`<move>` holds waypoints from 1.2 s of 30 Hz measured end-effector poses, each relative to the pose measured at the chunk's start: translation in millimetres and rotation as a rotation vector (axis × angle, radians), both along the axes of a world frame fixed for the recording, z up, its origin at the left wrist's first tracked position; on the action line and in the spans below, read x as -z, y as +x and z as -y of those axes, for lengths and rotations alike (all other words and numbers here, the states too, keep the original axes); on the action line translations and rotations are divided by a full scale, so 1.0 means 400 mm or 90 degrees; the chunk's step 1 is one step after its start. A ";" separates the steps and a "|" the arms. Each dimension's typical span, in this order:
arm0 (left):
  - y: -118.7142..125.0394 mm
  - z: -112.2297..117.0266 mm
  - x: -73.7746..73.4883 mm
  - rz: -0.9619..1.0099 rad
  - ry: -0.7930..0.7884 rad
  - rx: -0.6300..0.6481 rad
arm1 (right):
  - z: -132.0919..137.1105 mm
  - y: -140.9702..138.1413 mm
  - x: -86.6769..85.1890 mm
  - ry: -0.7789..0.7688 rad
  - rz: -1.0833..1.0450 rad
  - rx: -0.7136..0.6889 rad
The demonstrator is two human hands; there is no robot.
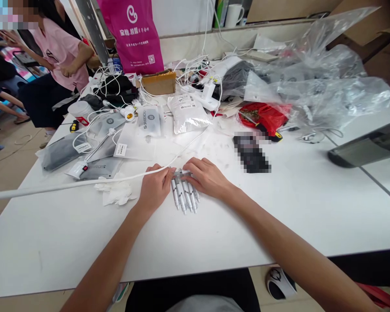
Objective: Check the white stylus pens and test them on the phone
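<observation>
Several white pens [184,196] lie side by side on the white table in front of me, their ends pointing toward me. Across their far ends is one more white pen [182,173], lying crosswise between my hands. My left hand [154,185] is closed with thumb and fingers on this pen's left end. On the other end, my right hand [205,177] is closed too, its fingers bent over the pen and close to the right side of the row. My fingers partly hide the pens' far ends.
A white cable [94,183] stretches across the left side, passing near my left hand. Crumpled tissue [117,191] lies left of the pens. A blurred dark object [251,154] is to the right, with a tilted bottle [367,145] beyond. Bags, cables and a small box [158,83] crowd the back.
</observation>
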State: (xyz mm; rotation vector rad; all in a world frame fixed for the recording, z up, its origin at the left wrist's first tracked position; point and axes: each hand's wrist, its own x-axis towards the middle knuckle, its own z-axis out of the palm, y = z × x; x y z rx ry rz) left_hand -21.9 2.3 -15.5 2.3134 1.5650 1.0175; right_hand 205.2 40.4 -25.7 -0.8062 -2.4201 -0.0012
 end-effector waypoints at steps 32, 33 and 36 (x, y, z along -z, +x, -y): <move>-0.026 -0.007 -0.004 0.042 0.012 0.086 | -0.034 0.035 -0.007 0.034 -0.019 0.116; -0.025 -0.006 -0.006 0.043 0.010 0.084 | -0.035 0.035 -0.007 0.032 -0.021 0.116; -0.019 -0.003 -0.013 0.041 0.005 0.070 | -0.033 0.033 -0.007 0.028 -0.022 0.113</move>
